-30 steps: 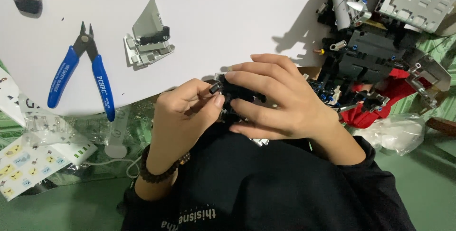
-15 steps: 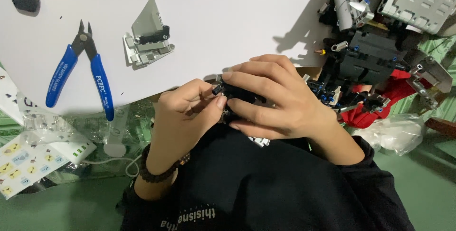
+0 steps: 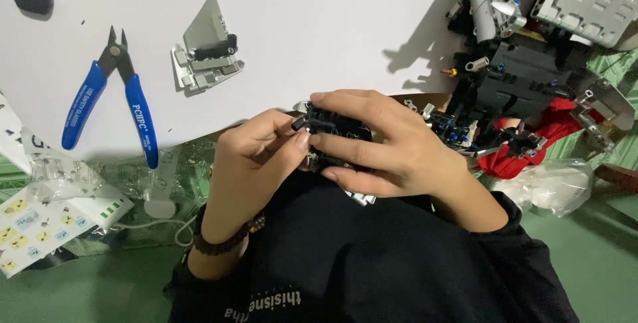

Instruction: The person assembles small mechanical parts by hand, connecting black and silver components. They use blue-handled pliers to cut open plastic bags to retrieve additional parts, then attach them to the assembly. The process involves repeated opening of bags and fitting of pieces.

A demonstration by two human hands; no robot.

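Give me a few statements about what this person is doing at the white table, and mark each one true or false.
1. Both hands hold a small black building-block assembly. True: the left hand and right hand close on it from either side.
2. The blue-handled cutters are in the left hand. False: they lie untouched on the white table.
3. A small grey assembly with a black part lies on the table beside the cutters. True.
4. The left wrist is bare. False: it wears a dark beaded bracelet.
5. A large grey and black model stands at the right. True.
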